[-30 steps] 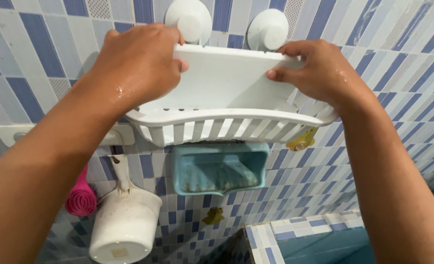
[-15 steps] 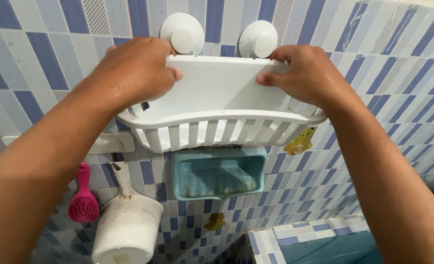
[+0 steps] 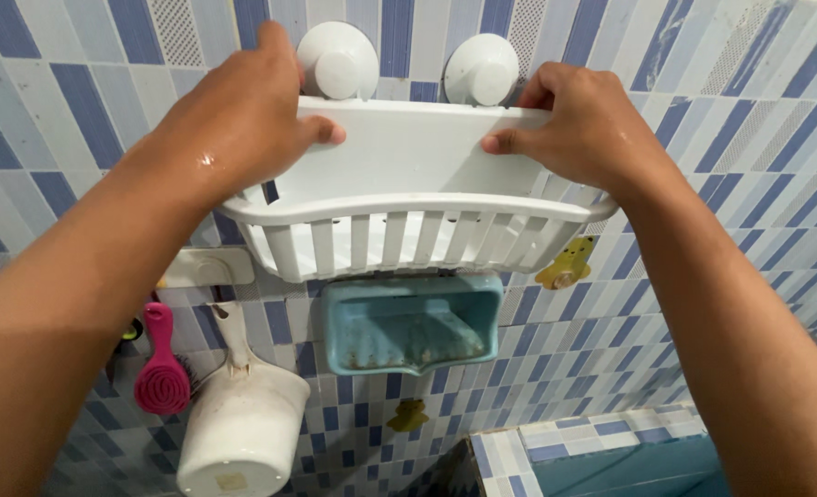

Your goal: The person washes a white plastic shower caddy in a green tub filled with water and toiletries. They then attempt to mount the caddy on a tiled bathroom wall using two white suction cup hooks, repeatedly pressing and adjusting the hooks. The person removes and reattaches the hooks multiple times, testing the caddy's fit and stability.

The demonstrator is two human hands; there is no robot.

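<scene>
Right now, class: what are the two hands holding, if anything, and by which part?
Both hold the white slatted basket by the top edge of its back panel: the left hand at the left end, the right hand at the right, below two suction cups.

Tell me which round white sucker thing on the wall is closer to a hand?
The left suction cup: the left hand has its fingers right beside it. The right suction cup sits a little apart from the right hand.
</scene>
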